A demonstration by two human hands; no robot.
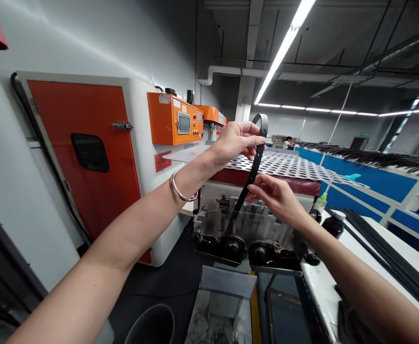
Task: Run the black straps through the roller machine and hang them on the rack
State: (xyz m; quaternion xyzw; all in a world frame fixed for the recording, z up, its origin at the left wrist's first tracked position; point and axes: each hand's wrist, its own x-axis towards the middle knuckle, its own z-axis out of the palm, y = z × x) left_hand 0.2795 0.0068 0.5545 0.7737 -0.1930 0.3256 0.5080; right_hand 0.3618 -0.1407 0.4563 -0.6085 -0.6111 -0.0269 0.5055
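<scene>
My left hand (236, 141) pinches the upper end of a black leather belt strap (253, 167), whose tip curls over at the top. My right hand (274, 197) grips the same strap lower down, between thumb and fingers. The strap hangs at a slant, and its lower end reaches towards the black rollers (233, 248) of a machine behind a clear guard (245, 220). Neither hand touches the rollers. A silver bangle (181, 189) circles my left wrist.
A perforated metal plate (277, 165) tops the machine. To the left stand an orange-doored cabinet (84, 148) and an orange control box (175, 119). On a white bench (324, 282) at right lie black straps (384, 253) beside a dark bottle (333, 224). A person (287, 142) sits far off.
</scene>
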